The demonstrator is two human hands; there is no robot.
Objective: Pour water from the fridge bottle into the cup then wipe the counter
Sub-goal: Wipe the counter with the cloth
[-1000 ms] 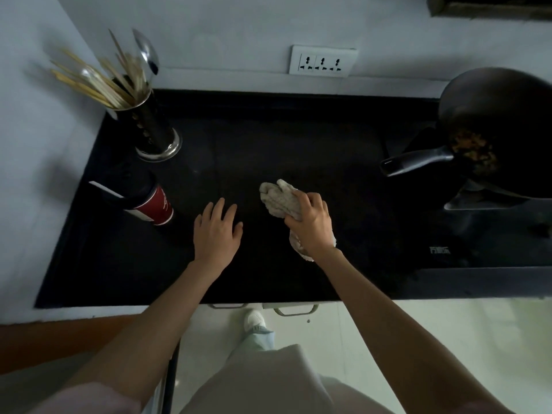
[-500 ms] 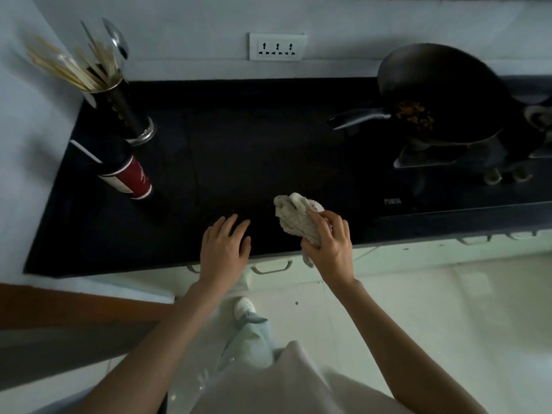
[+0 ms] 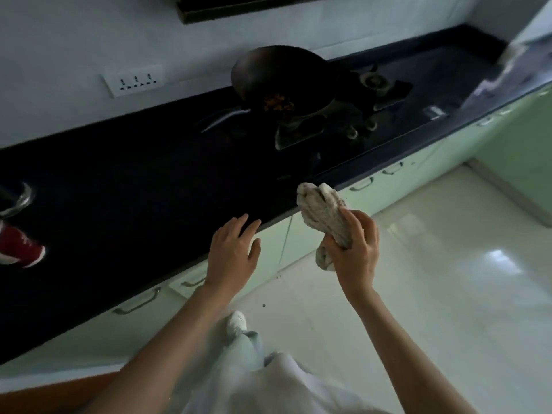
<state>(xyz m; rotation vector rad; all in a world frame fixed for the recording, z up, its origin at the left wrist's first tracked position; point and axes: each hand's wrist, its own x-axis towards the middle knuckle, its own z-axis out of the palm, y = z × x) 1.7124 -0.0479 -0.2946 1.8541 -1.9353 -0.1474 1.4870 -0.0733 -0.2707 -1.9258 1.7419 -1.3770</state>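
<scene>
My right hand (image 3: 354, 249) grips a crumpled grey-white cloth (image 3: 324, 213), held in the air just off the front edge of the black counter (image 3: 134, 189), above the floor. My left hand (image 3: 234, 253) is open with fingers spread, hovering at the counter's front edge, holding nothing. A red cup (image 3: 19, 249) with a dark top stands at the far left of the counter, partly cut off by the frame. No bottle is in view.
A black wok (image 3: 283, 82) with food scraps sits on the gas stove (image 3: 343, 121) at the back. A metal utensil holder's base (image 3: 15, 198) shows at the left edge. Pale green cabinet drawers (image 3: 373, 186) run below the counter; white tiled floor (image 3: 448, 279) lies to the right.
My right hand has lifted the cloth off the counter and pulled it back past the front edge. My left hand drew back to the edge. The view has swung right.
</scene>
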